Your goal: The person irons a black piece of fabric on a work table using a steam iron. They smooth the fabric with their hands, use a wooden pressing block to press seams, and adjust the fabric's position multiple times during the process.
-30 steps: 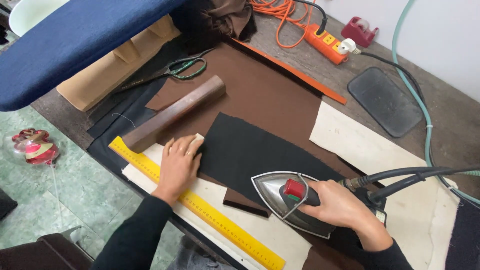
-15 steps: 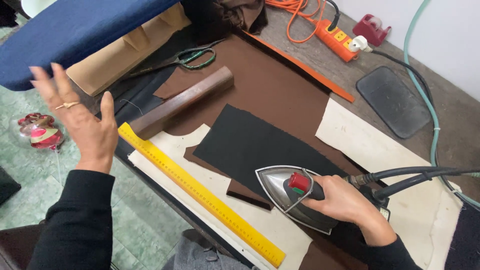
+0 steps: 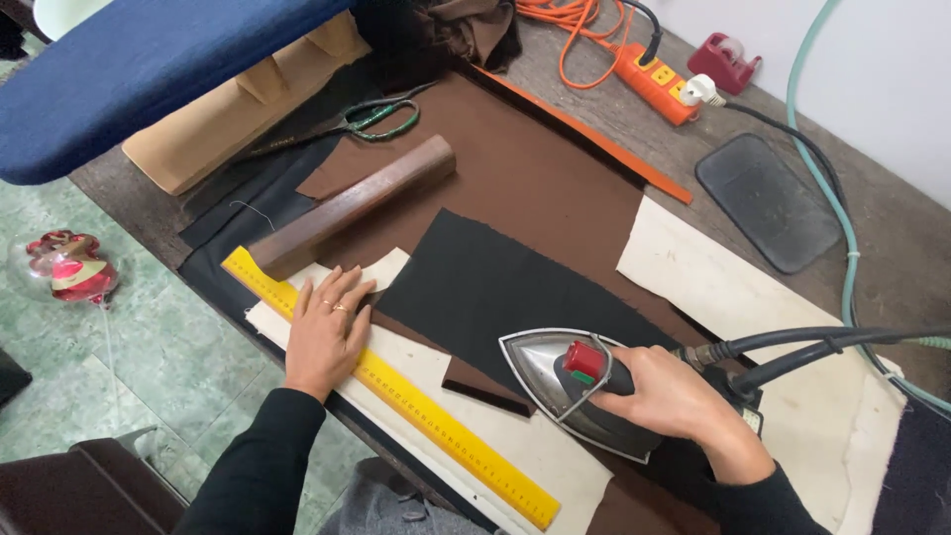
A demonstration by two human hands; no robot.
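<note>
Iron: my right hand (image 3: 684, 401) has its fingers wrapped tight on the handle of the grey metal steam iron (image 3: 570, 381), which sits on the black fabric piece (image 3: 505, 287) at its near edge. My left hand (image 3: 325, 332) lies flat, fingers spread and holding nothing, pressing cream cloth beside the long yellow ruler (image 3: 396, 391). Best I keep the soleplate flat and the cloth taut. Soleplate contact is hidden; the hoses run out of frame.

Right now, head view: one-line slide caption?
Right hand grips steam iron on black fabric; left hand rests flat across yellow ruler.
</note>
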